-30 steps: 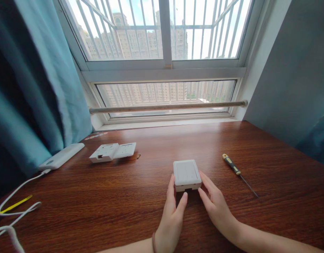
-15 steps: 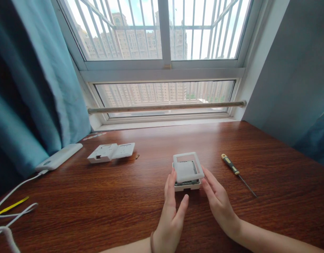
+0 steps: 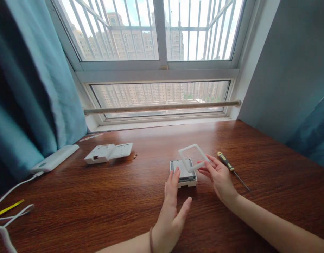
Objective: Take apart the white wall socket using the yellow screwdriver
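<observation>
A white square frame (image 3: 199,166), open in the middle, is pinched at its right corner by my right hand (image 3: 220,177). It hangs tilted above a small white box-like device (image 3: 191,183) that lies on the table. On top of the device a pale flat panel (image 3: 179,165) and a dark border show, partly covered by the frame and my fingers. My left hand (image 3: 173,207) is open at the device's left front, fingers spread, with the fingertips over its near left edge. Whether those fingertips touch the device I cannot tell.
A screwdriver (image 3: 226,162) lies right of my right hand on the wooden table (image 3: 111,203). Farther left are a second white unit with a plate (image 3: 101,154), small brass-coloured screws (image 3: 135,156), a white power bank (image 3: 56,160) with a cable, and a yellow strip (image 3: 8,208).
My right hand has lifted the white frame off the device, up and to the right, and tilted it. The pale panel beneath is uncovered. My left hand has stayed beside the device.
</observation>
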`<state>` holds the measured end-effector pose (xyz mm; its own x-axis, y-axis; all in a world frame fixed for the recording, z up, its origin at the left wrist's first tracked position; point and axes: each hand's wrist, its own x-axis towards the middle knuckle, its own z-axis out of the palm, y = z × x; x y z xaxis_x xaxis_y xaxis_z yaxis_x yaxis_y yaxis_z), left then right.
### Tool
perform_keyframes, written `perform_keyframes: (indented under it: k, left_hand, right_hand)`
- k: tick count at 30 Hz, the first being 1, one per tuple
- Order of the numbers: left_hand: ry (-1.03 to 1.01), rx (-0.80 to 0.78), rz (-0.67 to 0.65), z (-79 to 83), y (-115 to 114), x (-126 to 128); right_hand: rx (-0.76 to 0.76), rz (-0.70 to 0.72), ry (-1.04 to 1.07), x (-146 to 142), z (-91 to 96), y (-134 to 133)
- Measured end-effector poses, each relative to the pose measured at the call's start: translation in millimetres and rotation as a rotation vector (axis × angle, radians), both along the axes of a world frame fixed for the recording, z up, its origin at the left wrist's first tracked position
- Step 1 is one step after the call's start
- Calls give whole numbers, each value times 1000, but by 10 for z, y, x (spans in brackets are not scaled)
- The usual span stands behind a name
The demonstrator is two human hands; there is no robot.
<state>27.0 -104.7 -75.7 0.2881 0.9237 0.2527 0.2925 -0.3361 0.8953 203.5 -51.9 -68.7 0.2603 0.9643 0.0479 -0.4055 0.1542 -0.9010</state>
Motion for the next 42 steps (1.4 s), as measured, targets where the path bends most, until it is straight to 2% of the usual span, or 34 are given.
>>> perform_keyframes:
  k: [4, 9, 13, 23, 31, 38, 42]
  left_hand:
    - [2, -14, -25, -7, 31, -8]
    - [-33, -58, -46, -10, 37, -7]
    - [-7, -39, -41, -1, 38, -8]
    - [34, 30, -10, -26, 92, -19]
    - [1, -1, 1, -15, 116, -13]
    - [39, 0, -9, -21, 112, -13]
    - [46, 5, -10, -32, 107, -20]
  right_hand:
    - [-14, -192, -4, 220, -128, 258]
    - [-41, -247, -3, 382, -296, 421]
    - [-71, -217, 11, 417, -338, 450]
    - [-218, -103, -4, 545, -294, 502]
    - [-216, -101, 22, 587, -253, 534]
    - [-233, -45, -119, 636, -254, 539]
    - [-148, -12, -264, 584, -218, 514]
